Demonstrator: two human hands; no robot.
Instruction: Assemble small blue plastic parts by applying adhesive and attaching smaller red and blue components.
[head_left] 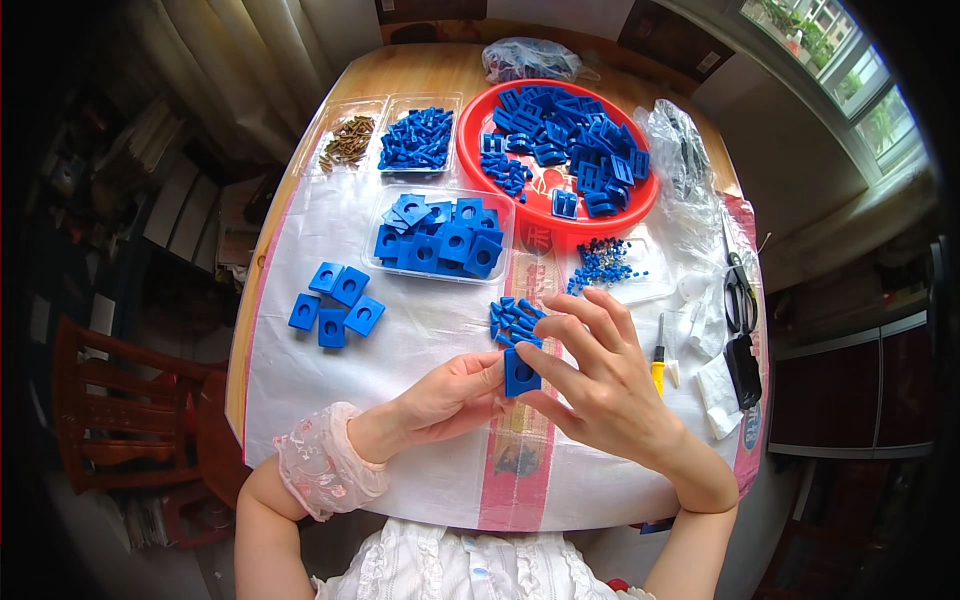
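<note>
In front of me, a small blue square plate (517, 374) with a round recess is held up above the table. My left hand (440, 397) pinches its left edge between thumb and fingers. My right hand (605, 385) is at its right side, index fingertip by the top edge and thumb by the lower corner, the other fingers raised and spread. Just beyond lies a small pile of blue cone-shaped pieces (514, 322), partly behind my right fingers. On the left, several loose blue square plates (332, 328) lie on the white sheet, near a clear tub of more such plates (455, 242).
A red basin (470, 158) of blue parts stands at the back. Clear trays hold brass-coloured screws (350, 140), blue pieces (415, 138) and tiny blue bits (603, 262). To the right lie a yellow-handled screwdriver (658, 368), black scissors (738, 300) and crumpled plastic (685, 165).
</note>
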